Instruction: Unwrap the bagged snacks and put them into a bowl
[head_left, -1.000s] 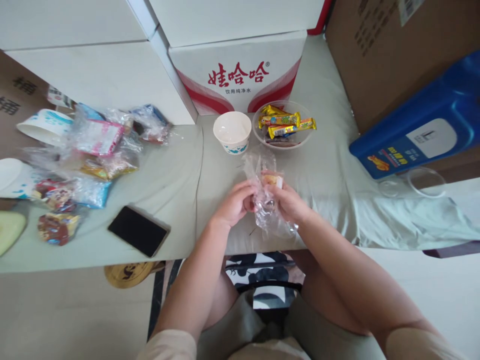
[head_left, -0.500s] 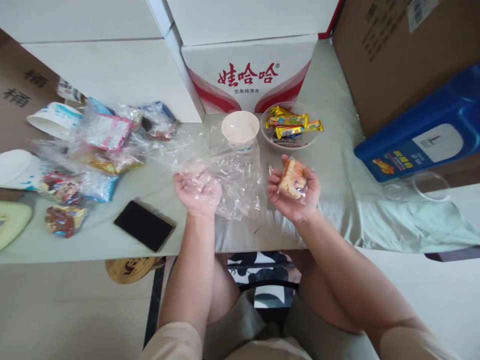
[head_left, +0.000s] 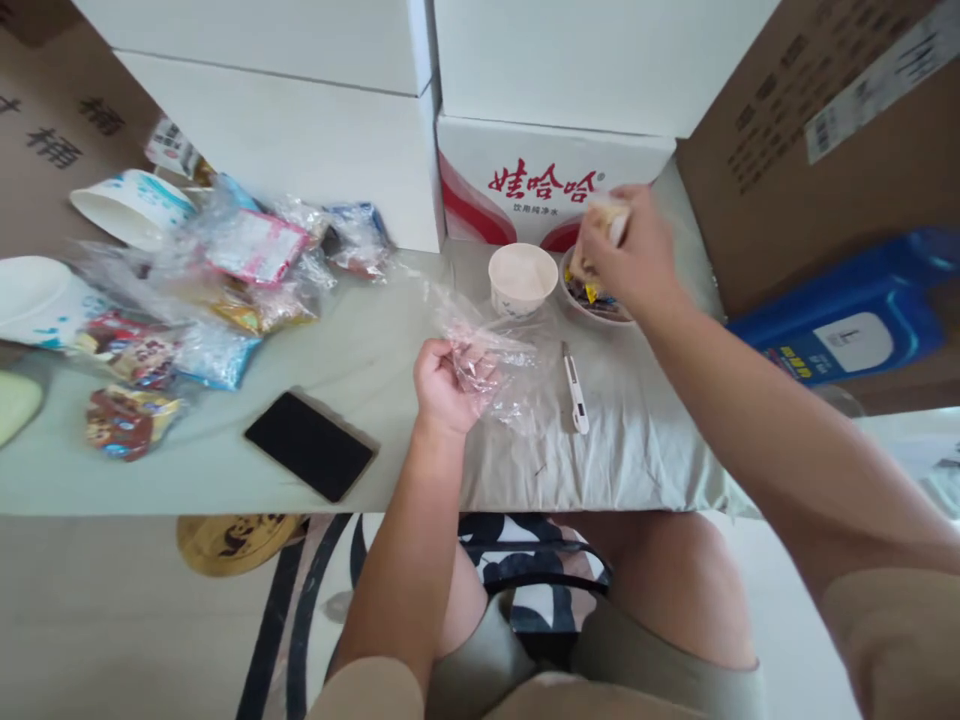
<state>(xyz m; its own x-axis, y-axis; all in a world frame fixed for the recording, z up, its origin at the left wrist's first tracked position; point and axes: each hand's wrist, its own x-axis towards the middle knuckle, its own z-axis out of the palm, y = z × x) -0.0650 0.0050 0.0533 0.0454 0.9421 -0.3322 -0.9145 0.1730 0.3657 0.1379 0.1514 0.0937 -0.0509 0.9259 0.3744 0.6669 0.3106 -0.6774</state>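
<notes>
The 2 hands are working apart: near centre, the left hand [head_left: 451, 388] is clutching a clear plastic bag [head_left: 514, 385]; right of upper centre, the right hand [head_left: 637, 252] is gripping a blurred snack [head_left: 610, 212] over the bowl [head_left: 600, 314]. Placing seems under way, apparently calling for lowering and letting go.

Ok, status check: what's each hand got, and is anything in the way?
Left hand holds clear wrap. Right hand grips snack, apparently above bowl. Possible obstacle: cup, close beside bowl.
</notes>
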